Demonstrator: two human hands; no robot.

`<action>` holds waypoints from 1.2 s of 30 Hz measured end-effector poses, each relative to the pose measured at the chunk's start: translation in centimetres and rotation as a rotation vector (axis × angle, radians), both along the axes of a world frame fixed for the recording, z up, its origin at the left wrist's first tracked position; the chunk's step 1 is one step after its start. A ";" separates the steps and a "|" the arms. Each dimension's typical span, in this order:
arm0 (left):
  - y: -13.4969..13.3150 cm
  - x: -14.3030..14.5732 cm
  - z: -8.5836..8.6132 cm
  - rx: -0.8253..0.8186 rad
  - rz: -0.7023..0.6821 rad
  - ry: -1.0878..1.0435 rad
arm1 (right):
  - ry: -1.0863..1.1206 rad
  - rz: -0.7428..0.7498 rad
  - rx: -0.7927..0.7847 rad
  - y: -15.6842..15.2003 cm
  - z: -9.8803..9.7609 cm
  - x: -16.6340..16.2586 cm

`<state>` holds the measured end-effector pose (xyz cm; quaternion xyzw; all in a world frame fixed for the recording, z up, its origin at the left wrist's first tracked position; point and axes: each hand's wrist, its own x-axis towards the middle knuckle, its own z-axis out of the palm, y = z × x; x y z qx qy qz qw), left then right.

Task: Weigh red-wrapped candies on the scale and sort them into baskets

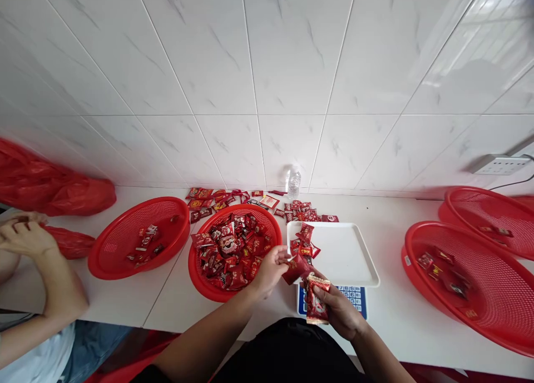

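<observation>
My left hand [270, 269] pinches a small red candy packet [295, 268] at the near left corner of the white tray [346, 255], which sits on a blue-faced scale [355, 297]. My right hand [340, 311] grips a red drawstring pouch [316, 301] upright, its mouth open toward the packet. A few red candies [304, 241] lie on the tray's left side. Just left of my hands stands a red mesh basket [199, 272] heaped with red candy packets [231, 249].
Another red basket [109, 260] with a few candies sits further left. Two more red baskets [500, 322] stand at the right. Loose candies [300, 210] and a water bottle [293, 184] lie by the tiled wall. A co-worker's hands [23, 235] are at far left by red bags [54, 191].
</observation>
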<state>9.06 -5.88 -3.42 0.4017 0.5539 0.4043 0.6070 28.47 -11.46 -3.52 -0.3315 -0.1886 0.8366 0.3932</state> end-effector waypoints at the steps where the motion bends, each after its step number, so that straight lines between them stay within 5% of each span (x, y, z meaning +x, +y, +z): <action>1: -0.3 0.6 0.2 -0.015 -0.037 -0.034 | -0.013 0.005 0.003 0.0 0.0 0.0; 10: -2.1 2.4 1.4 -0.146 -0.153 -0.263 | -0.027 0.024 -0.057 -0.8 -0.9 0.1; 17: -2.4 2.2 1.1 -0.128 -0.175 -0.209 | 0.043 0.006 -0.102 -1.2 -2.1 -0.3; 23: 1.6 -3.3 -3.5 0.175 0.049 0.428 | 0.085 -0.040 -0.171 -1.6 -2.9 0.0; 26: 2.7 -7.2 -7.1 0.056 -0.085 0.812 | 0.071 -0.053 -0.191 -1.8 -2.9 0.2; 31: 2.6 -9.5 -10.4 -0.070 -0.145 0.883 | 0.035 -0.038 -0.209 -2.0 -2.5 0.1; 36: 3.0 -8.1 -10.0 -0.136 -0.241 0.782 | 0.040 -0.049 -0.215 -2.1 -2.3 -0.1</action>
